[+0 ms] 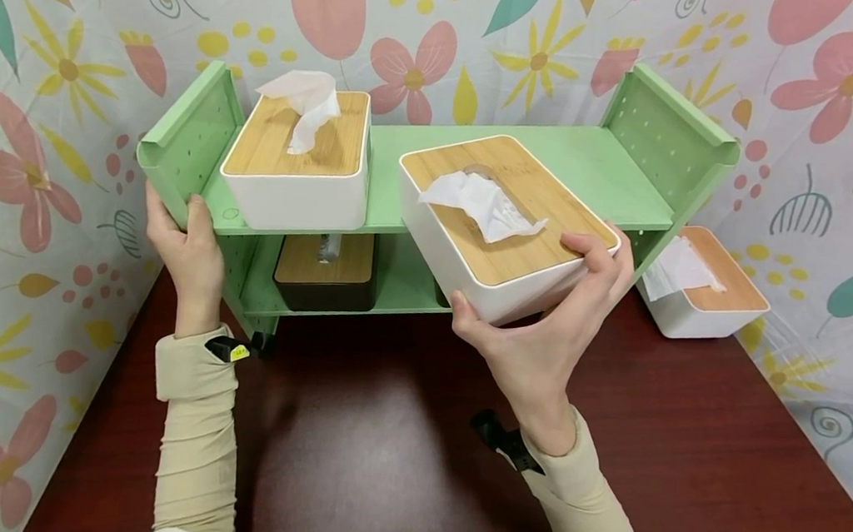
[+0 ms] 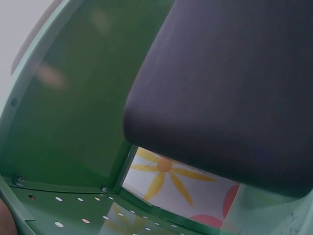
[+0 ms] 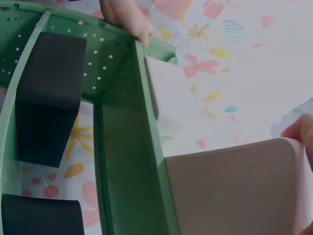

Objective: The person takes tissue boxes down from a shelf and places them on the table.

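A green two-tier shelf (image 1: 481, 149) stands on the table. My left hand (image 1: 190, 256) grips the front edge of its left side panel, thumb in front. My right hand (image 1: 550, 326) holds a white tissue box (image 1: 533, 195) with a wooden lid, thumb at the near corner and fingers on the right end. This box is tilted at the upper tier's front edge; its pale base (image 3: 234, 191) shows in the right wrist view. Another white tissue box (image 1: 296, 197) sits at the upper tier's left end. Below it, a dark tissue box (image 1: 327, 287) rests on the lower tier.
A third white tissue box (image 1: 709, 309) stands on the dark red table (image 1: 685, 420), right of the shelf. The right wrist view shows a second dark box (image 3: 41, 215) on the lower tier. A flower-patterned backdrop (image 1: 444, 42) is behind the shelf and along both sides.
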The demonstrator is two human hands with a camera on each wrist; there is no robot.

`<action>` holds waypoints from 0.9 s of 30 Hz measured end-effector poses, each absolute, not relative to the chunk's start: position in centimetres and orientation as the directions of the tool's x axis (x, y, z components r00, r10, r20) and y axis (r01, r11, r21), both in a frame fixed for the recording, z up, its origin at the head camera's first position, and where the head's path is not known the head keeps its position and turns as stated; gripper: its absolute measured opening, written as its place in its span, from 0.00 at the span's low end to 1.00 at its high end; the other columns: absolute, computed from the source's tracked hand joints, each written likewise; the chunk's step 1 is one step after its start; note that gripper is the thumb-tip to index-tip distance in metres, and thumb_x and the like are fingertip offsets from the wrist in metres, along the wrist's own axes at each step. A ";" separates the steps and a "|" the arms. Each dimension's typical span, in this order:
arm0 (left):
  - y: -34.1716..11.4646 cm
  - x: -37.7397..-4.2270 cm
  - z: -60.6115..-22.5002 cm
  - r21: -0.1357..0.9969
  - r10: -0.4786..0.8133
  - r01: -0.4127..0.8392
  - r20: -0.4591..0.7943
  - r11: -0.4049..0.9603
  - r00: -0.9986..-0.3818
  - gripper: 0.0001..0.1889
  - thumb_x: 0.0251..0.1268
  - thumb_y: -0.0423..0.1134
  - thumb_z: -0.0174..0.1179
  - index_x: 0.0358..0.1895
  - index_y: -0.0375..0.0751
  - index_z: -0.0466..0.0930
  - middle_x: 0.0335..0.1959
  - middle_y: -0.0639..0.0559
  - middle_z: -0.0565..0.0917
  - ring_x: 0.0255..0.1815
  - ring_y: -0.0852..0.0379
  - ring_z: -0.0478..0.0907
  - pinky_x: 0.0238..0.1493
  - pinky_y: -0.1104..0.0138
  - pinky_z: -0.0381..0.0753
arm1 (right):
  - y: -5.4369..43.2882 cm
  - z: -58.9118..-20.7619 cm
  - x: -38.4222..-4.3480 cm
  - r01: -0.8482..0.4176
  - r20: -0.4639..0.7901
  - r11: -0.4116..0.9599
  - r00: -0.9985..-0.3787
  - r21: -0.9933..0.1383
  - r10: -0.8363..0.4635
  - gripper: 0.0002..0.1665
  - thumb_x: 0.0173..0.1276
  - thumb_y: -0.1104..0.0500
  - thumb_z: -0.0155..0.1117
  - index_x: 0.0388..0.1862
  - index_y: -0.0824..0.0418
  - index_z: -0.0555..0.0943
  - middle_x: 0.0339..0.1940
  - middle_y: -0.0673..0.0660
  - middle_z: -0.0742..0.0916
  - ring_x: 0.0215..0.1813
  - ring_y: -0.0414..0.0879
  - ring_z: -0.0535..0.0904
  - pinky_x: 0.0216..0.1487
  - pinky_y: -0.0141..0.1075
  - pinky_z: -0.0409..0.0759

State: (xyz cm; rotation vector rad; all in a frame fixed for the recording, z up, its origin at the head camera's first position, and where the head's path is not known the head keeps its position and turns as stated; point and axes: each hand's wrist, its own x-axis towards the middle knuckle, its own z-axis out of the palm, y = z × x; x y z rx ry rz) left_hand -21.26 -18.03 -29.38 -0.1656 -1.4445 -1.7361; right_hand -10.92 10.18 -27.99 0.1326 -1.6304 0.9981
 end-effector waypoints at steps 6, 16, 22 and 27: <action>-17.9 -21.3 -29.3 0.750 -0.514 0.661 0.571 0.010 -0.640 0.21 0.65 0.24 0.42 0.60 0.35 0.73 0.51 0.44 0.78 0.55 0.49 0.74 0.59 0.64 0.71 | 10.2 -27.9 -10.7 -0.575 0.846 0.621 -0.334 -0.533 0.416 0.54 0.28 0.41 0.73 0.48 0.77 0.67 0.53 0.71 0.72 0.65 0.52 0.63 0.64 0.43 0.62; -18.0 -21.2 -29.4 0.748 -0.521 0.664 0.564 -0.006 -0.640 0.21 0.65 0.24 0.42 0.60 0.35 0.73 0.51 0.44 0.78 0.55 0.49 0.74 0.58 0.64 0.71 | 10.4 -27.9 -10.3 -0.571 0.842 0.619 -0.342 -0.539 0.418 0.54 0.27 0.41 0.73 0.48 0.77 0.67 0.53 0.70 0.72 0.65 0.52 0.63 0.65 0.43 0.61; -18.0 -21.3 -29.4 0.746 -0.517 0.666 0.568 -0.005 -0.640 0.21 0.65 0.24 0.42 0.59 0.35 0.73 0.51 0.43 0.78 0.55 0.48 0.73 0.59 0.64 0.70 | 10.4 -27.9 -10.1 -0.570 0.841 0.620 -0.340 -0.540 0.420 0.54 0.29 0.40 0.73 0.48 0.76 0.67 0.53 0.70 0.72 0.65 0.52 0.63 0.65 0.43 0.61; -18.1 -21.3 -29.4 0.749 -0.518 0.663 0.567 0.001 -0.640 0.21 0.65 0.24 0.42 0.59 0.35 0.73 0.52 0.43 0.78 0.55 0.49 0.74 0.59 0.64 0.71 | 10.5 -27.9 -9.9 -0.567 0.839 0.619 -0.347 -0.544 0.420 0.54 0.28 0.41 0.73 0.48 0.77 0.67 0.54 0.69 0.72 0.65 0.52 0.63 0.65 0.43 0.61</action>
